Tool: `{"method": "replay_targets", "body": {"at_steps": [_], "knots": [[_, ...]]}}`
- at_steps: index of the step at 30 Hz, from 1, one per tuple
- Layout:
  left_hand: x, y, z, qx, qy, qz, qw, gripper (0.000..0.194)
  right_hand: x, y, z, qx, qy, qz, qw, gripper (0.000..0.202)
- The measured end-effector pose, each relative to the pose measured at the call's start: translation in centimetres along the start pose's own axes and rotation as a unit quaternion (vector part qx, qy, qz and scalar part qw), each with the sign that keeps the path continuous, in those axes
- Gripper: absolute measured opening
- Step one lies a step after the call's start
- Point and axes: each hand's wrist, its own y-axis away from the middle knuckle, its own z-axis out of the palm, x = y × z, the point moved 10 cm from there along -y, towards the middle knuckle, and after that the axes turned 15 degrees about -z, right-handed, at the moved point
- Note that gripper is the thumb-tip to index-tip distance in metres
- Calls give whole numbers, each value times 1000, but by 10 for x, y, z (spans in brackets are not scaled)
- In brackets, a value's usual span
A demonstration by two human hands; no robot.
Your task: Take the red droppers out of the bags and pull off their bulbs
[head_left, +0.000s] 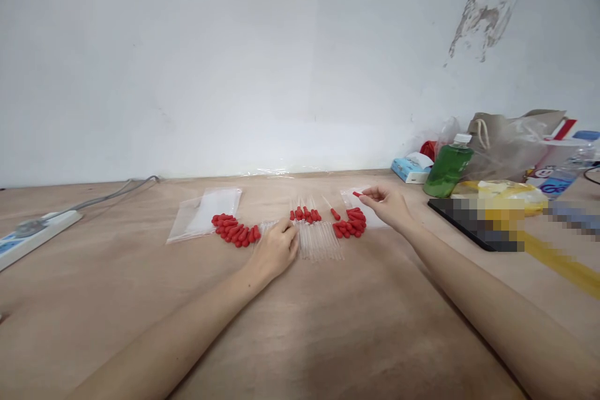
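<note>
Between the thumb and fingers of my right hand [382,203] is a red rubber dropper bulb [357,194], lifted above the right-hand pile of red bulbs [350,225]. My left hand [277,245] is closed, knuckles up, over the left part of a row of clear thin tubes [321,242]; what its fingertips hold is hidden. Just behind the row lie several droppers with red bulbs [307,215], their thin tips pointing to the wall. One more dropper [334,214] lies slanted beside them. Left of my left hand curves another pile of red bulbs [234,231].
Clear plastic bags [206,212] lie behind the left pile. A power strip [40,234] with a grey cable is at far left. On the right stand a tissue pack [410,169], a green bottle [449,165], bags and a dark flat object [469,225], partly blurred out.
</note>
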Motion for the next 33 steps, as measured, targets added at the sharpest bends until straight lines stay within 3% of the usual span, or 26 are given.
{"method": "replay_targets", "body": {"at_steps": [7,12,16,22,26,28,30,33], "knots": [[10,5,1,-20,59,23,998,22,17,2,12,-65,63,2,996,25],[16,17,-21,15,32,46,998,33,30,3,17,-79,91,21,993,26],[17,41,-33,-1,20,94,995,38,33,5,19,-84,105,34,990,26],[-5,46,-43,26,69,27,997,41,30,6,8,-56,129,43,989,32],[-9,42,-37,15,88,14,996,41,5,-1,-2,-31,159,40,986,35],[-10,43,-36,17,91,15,996,41,-14,-9,9,-75,202,32,976,31],[-10,44,-36,17,90,15,996,40,-27,-16,33,-158,244,36,956,26],[-10,45,-36,15,87,12,996,39,-32,-25,66,-224,249,69,940,26]]}}
